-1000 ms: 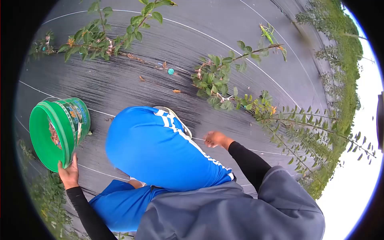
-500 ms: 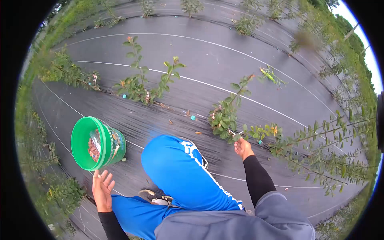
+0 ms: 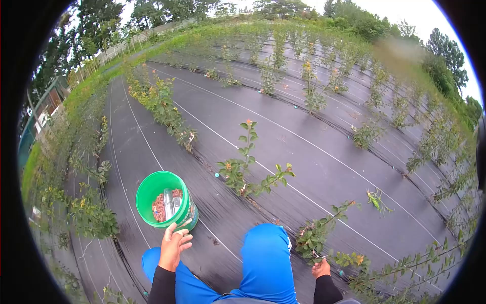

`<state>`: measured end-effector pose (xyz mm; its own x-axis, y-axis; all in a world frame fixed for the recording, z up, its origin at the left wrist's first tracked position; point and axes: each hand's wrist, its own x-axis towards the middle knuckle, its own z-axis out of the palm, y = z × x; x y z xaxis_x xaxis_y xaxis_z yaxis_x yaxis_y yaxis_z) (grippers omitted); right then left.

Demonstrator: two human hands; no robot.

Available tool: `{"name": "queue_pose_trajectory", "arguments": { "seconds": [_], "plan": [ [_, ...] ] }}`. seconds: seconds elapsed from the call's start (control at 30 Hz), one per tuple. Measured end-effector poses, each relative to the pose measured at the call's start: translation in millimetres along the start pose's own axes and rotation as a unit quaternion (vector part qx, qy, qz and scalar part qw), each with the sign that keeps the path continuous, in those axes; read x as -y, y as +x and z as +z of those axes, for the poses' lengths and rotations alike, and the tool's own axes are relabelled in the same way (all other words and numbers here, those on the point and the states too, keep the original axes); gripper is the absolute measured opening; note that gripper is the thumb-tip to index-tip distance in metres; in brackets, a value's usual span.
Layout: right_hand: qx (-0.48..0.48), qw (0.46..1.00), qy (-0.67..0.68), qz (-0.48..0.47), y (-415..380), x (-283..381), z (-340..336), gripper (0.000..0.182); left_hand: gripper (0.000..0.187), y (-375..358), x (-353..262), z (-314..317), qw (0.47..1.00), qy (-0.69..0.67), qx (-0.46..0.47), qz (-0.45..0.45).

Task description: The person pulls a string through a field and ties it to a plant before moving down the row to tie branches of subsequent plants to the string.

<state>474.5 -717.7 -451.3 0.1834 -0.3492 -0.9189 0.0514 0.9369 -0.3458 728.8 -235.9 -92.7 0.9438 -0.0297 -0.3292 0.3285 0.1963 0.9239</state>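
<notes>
My left hand (image 3: 173,247) is open, fingers spread, beside the near rim of a green bucket (image 3: 191,212). Inside the bucket lie many small reddish-brown pieces (image 3: 159,209) and a clear plastic package (image 3: 168,202). My right hand (image 3: 320,268) is closed at the low end of a leafy young plant (image 3: 315,234), close to a whitish tie (image 3: 315,254) on its stem. What the fingers pinch there is too small to make out. To the right of this hand spreads a long, leafy branch (image 3: 400,268).
Black ground sheet (image 3: 283,137) with white lines covers the ground. Another young plant (image 3: 245,172) grows farther along the row. Pulled grass (image 3: 377,201) lies on the sheet at right. My blue-clad knee (image 3: 267,258) is between my hands. More plant rows and trees stand behind.
The view has tilted up, bringing in the far rows, trees and sky. My left hand remains open by the bucket; my right hand stays closed at the same plant.
</notes>
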Motion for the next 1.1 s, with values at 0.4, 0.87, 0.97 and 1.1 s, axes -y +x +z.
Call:
{"name": "queue_pose_trajectory", "arguments": {
  "seconds": [0.4,0.87,0.97,1.1],
  "plan": [
    [-0.027,0.998,0.03,-0.05,8.4,-14.6,2.5,0.027,0.06,-33.0,-39.9,32.3,0.997,0.053,0.022,0.057],
    [0.12,0.982,0.14,-0.047,-75.2,-45.4,-36.1,0.027,0.055,21.5,-27.0,61.4,0.972,0.171,0.09,0.135],
    [0.194,0.97,0.145,-0.004,-84.9,-46.3,-25.6,0.022,0.055,33.7,-23.9,68.9,0.974,0.147,0.114,0.133],
    [0.267,0.957,0.113,0.011,-69.4,-38.0,4.2,0.022,0.053,45.5,-18.9,63.1,0.971,0.154,0.109,0.144]
  ]
}}
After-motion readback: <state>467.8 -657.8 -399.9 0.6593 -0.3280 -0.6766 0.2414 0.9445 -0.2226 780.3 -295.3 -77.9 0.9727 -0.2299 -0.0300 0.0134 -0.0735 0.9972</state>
